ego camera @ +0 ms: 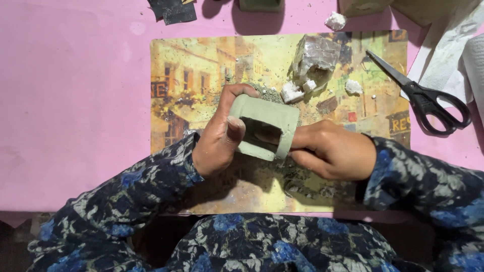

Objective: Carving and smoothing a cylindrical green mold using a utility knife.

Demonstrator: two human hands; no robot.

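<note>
From the head camera, both hands meet over a printed placemat [201, 65] that shows a yellow street scene and lies on a pink table cover [75, 100]. The left hand [219, 138] grips a pale green hollow block [262, 126], a squarish frame with an open middle, just below the centre of the view. Its thumb presses on the near rim by the opening and its fingers curl over the block's top edge at about 11 o'clock, so the hand is clamped on the block. The right hand [333, 148] comes in from 3 o'clock; its fingers are closed against the block's right wall, and a fingertip shows through the opening. Whether it holds a tool I cannot tell.

Grey-green dust and crumbs [269, 93] lie on the placemat just above the block. At 1 o'clock from the block sits a crumpled clear wrapper [316, 58] with small white chunks [291, 93] beside it, and another white chunk [353, 86] lies a little to the right. One more white lump [335, 21] rests on the pink cover above the mat.

Black-handled scissors [423, 95] lie closed at 2 o'clock, across the placemat's right edge, well apart from the hands. White paper towel [454, 50] sits in the upper right corner. Dark sandpaper scraps [174, 10] lie at 11 o'clock near the top edge. Both sleeves [126, 196] are dark with a blue flower print.
</note>
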